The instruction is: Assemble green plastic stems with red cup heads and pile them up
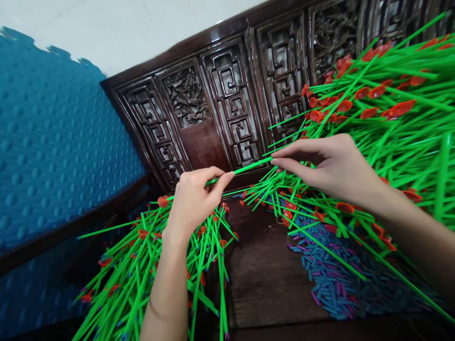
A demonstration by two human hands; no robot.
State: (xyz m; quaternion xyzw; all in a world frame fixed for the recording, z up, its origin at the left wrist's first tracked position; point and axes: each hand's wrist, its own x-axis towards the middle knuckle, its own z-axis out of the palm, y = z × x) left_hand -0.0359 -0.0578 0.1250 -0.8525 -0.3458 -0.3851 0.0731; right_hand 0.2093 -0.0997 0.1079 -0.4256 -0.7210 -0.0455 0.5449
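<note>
A thin green plastic stick [252,166] is stretched between my two hands above the dark wooden seat. My left hand [195,199] is closed around it with thumb and fingers. A red cup [162,201] shows just left of that hand; whether it sits on this same stick I cannot tell. My right hand [323,163] pinches the stick's right end between thumb and fingertips; anything small inside that pinch is hidden. Under my left arm lies a heap of green sticks with red cups [138,265], some showing blue or purple tips.
A big pile of green sticks with red cups [408,137] fills the right side. Short blue and purple tubes [330,270] are heaped below my right arm. The wooden seat [266,274] has a carved backrest [206,142] behind it. A blue foam mat [60,137] stands at left.
</note>
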